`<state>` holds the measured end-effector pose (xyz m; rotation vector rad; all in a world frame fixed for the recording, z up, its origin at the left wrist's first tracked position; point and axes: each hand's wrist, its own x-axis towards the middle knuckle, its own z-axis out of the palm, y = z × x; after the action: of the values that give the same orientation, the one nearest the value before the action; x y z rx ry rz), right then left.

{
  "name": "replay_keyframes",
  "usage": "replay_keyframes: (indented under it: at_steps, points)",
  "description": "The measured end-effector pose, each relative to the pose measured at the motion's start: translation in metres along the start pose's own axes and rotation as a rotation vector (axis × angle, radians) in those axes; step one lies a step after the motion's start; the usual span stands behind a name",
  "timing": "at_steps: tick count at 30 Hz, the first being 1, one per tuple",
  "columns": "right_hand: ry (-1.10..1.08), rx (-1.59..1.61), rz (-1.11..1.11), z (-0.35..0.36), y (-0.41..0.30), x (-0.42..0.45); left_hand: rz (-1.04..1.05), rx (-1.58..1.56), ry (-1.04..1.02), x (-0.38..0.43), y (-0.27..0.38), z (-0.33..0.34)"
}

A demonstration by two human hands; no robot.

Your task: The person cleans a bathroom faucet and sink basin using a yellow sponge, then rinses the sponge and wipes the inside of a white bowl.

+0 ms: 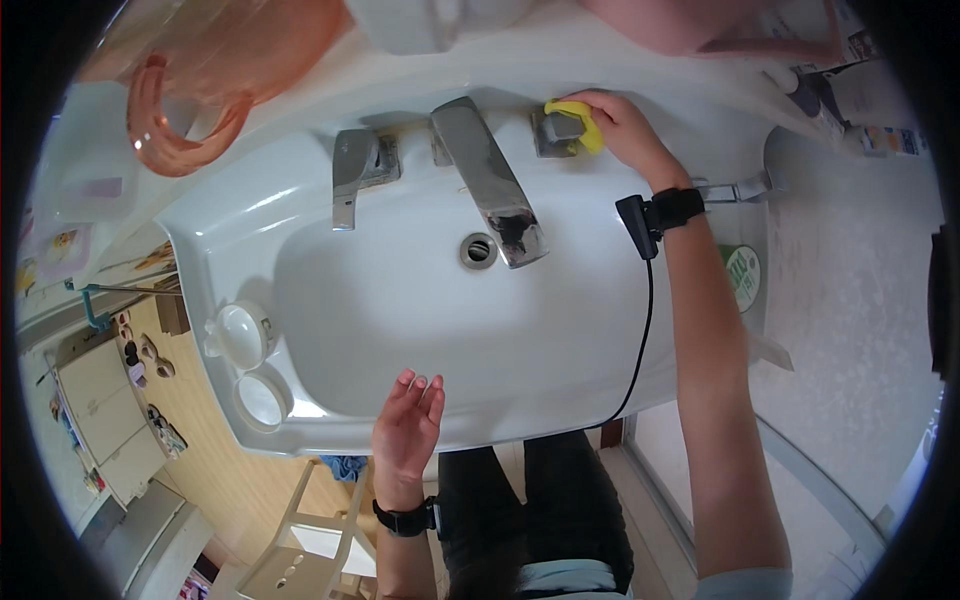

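Note:
My right hand (619, 133) holds a yellow cloth (589, 124) against the right faucet handle (562, 129), partly wrapping it; the fingertips are hidden behind the cloth and handle. Over the near side of the white washbasin (405, 300), my left hand (411, 420) is palm up with loosely curled fingers and nothing plainly held. A chrome spout (487, 180) reaches over the drain (478, 251). The left faucet handle (355, 176) has its lever pointing towards me, and brownish grime shows around its base. Both wrists wear black straps; a black cable hangs from the right one.
Two white cups (244, 335) (260, 401) stand on the basin's left ledge. A pink translucent pitcher (217, 67) is at the upper left, with its handle towards the basin. At right are a green round container (742, 277) and a metal fixture (739, 191). A chair (315, 547) stands below left.

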<state>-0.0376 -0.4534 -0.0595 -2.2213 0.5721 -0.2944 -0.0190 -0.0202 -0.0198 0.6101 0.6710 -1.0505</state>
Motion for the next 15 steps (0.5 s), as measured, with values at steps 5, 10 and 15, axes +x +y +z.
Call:
replay_keyframes:
  at_steps: [5,10,15]
  points:
    - [-0.106,-0.098,0.092,0.007,-0.010,0.008,0.028,0.003,0.003,-0.005,0.005,-0.006]
    - [0.116,-0.003,0.099,0.012,0.007,-0.015,0.032,-0.022,-0.010,-0.011,0.004,-0.011]
    - [0.282,0.400,0.207,0.043,0.017,-0.027,0.050,0.002,0.015,-0.012,0.010,-0.020]
